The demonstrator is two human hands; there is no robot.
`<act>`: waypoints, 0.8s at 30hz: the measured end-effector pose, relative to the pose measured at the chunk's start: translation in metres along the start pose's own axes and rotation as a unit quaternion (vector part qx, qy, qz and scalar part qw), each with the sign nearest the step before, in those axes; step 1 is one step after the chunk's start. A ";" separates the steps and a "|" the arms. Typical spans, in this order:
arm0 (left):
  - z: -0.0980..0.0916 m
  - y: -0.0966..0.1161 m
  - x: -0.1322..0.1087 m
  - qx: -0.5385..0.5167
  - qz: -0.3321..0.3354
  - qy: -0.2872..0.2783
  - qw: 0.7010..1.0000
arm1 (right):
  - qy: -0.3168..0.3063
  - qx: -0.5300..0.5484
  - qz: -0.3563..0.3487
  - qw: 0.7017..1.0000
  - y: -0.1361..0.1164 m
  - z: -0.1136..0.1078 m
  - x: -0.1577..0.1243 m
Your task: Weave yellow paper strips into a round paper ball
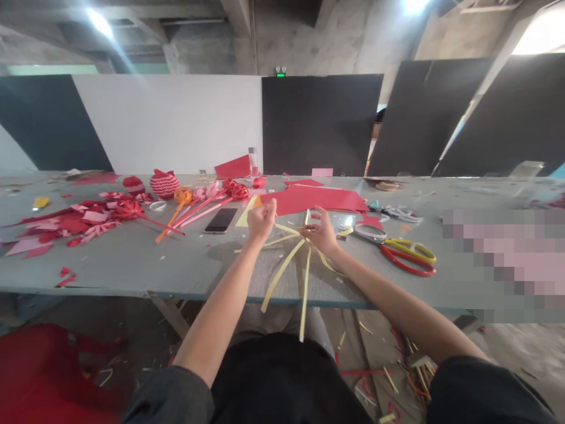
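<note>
Pinching yellow strips (305, 288) fanned toward the near edge of the tabletop (198, 265), the right hand (321, 232) is narrow; what the curled left hand (262, 222) grips is unclear.

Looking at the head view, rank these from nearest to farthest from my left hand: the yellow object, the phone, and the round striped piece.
From your left hand:
1. Phone: just to its left, on the table.
2. Round striped piece: farther left, toward the table's back.
3. Yellow object: far left on the table.
</note>
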State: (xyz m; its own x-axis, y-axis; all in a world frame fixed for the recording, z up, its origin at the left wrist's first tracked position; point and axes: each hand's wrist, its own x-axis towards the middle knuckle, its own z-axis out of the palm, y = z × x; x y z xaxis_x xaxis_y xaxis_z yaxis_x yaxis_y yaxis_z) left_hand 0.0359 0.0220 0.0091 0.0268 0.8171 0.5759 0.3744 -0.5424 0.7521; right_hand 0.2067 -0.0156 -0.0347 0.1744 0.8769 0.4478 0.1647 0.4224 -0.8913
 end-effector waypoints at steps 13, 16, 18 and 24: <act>0.010 0.004 -0.007 0.042 0.004 -0.222 0.974 | 0.021 0.005 -0.008 1.000 -0.009 0.003 -0.001; 0.014 -0.004 -0.005 0.087 -0.035 -0.239 0.967 | 0.005 0.000 -0.021 1.000 -0.011 0.004 -0.004; 0.016 -0.009 -0.004 0.074 -0.056 -0.217 0.972 | -0.015 -0.018 -0.019 1.000 -0.013 0.004 -0.006; 0.019 -0.012 -0.003 -0.145 -0.142 -0.113 0.972 | -0.092 -0.050 -0.015 0.994 -0.014 0.006 -0.014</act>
State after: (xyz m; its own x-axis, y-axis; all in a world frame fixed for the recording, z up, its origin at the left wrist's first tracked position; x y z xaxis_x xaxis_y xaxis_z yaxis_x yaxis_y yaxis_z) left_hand 0.0489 0.0301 -0.0076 0.1767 0.9465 0.2701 0.1195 -0.2931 0.9486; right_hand 0.1956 -0.0326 -0.0293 -0.0114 0.8954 0.4451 0.2649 0.4319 -0.8621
